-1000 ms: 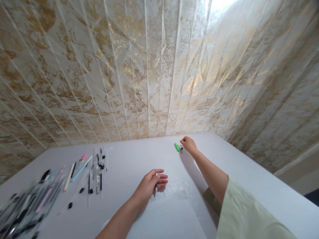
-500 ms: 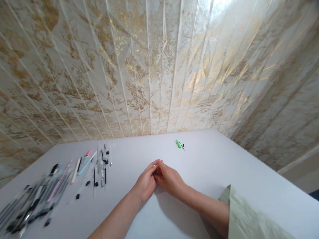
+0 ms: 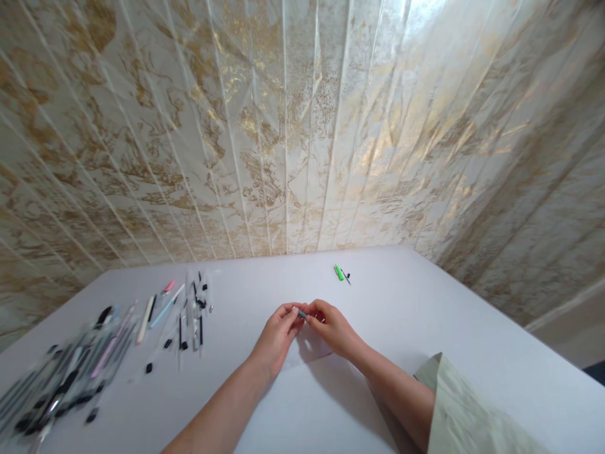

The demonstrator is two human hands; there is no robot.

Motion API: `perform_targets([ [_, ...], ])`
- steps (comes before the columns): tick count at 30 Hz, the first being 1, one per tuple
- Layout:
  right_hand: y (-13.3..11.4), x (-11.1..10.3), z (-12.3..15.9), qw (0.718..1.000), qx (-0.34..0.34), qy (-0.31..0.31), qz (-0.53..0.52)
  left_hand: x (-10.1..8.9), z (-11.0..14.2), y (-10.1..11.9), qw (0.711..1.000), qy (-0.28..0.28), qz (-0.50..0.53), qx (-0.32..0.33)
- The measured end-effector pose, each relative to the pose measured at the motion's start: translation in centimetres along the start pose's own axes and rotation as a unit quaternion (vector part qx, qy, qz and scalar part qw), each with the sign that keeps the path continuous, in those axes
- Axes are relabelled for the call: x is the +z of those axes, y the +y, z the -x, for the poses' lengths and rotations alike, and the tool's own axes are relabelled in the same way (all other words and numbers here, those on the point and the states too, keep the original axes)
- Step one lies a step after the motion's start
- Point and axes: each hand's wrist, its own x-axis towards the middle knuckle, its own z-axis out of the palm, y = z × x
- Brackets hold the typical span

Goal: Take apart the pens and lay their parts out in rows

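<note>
Near the middle of the white table, my left hand [image 3: 278, 335] pinches one end of a small dark grey pen part [image 3: 302, 314]. The fingertips of my right hand [image 3: 333, 328] close on its other end, so the piece spans the short gap between both hands. Its ends are hidden by the fingers, and its exact kind is too small to make out. Beyond my right hand lie a bright green pen piece [image 3: 339, 273], a thin dark rod [image 3: 346, 277] and a tiny black part [image 3: 348, 275].
Many pens and pen parts [image 3: 70, 372] are heaped on the left of the table [image 3: 265, 284]. Beside them lie a light blue stick [image 3: 167, 306], a pink piece [image 3: 169, 286] and loose black caps. A gold-patterned covering [image 3: 283, 157] rises behind the table.
My hands have drawn slightly apart, and my right hand has turned and shifted right. The grey pen part now shows between them; before, the fingers mostly covered it.
</note>
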Motion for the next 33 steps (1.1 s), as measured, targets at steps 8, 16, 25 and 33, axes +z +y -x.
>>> perform_targets([
  [8,1.5,-1.3,-0.3,0.964,0.118,-0.007,-0.239,-0.9,-0.7,0.0,0.978,0.060,-0.191,0.061],
  [16,3.1,-1.9,-0.8,0.993,0.067,-0.027,-0.097,0.7,2.7,1.3,0.712,-0.043,-0.694,0.100],
  [25,1.4,-2.9,-0.3,0.992,0.070,-0.093,-0.051,2.3,4.2,0.8,0.647,-0.155,-0.740,0.094],
  [33,-1.6,-4.6,1.3,0.962,0.029,-0.259,0.078,0.3,1.9,-0.1,0.800,-0.098,-0.590,0.058],
])
